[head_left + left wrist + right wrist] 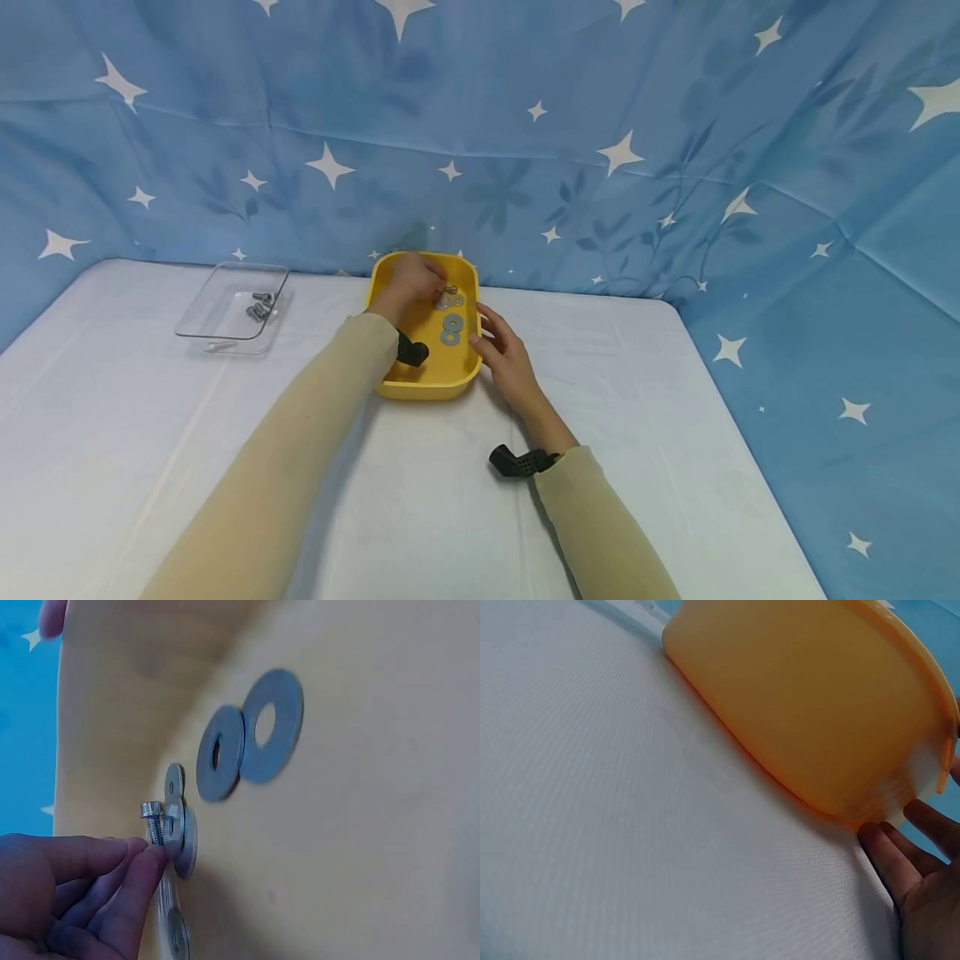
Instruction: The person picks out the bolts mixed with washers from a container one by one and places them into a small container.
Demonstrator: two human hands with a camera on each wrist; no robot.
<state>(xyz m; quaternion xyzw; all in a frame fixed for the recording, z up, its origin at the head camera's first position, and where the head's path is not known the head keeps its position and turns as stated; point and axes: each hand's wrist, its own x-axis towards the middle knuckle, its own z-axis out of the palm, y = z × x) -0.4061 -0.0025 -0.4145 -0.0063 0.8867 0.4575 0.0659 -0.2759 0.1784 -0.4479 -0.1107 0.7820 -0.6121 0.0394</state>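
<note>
My left hand [415,277] reaches into the far half of a yellow tray [442,367]. In the left wrist view its thumb and fingertips pinch a small silver bolt [152,812] by the threaded shank, head up. Close behind the bolt, a few small washers [174,780] overlap one another. Two larger grey flat washers [274,724] lie nearer the tray's middle, edges together. My right hand [512,364] holds the tray's right side, thumb at the rim and fingers against the outer wall [795,712].
Left of the tray stands a clear plastic box [206,336] with several bolts [258,310] inside. Both stand on a white-covered table [435,500]. A blue star-patterned curtain [495,108] hangs along the back and right side.
</note>
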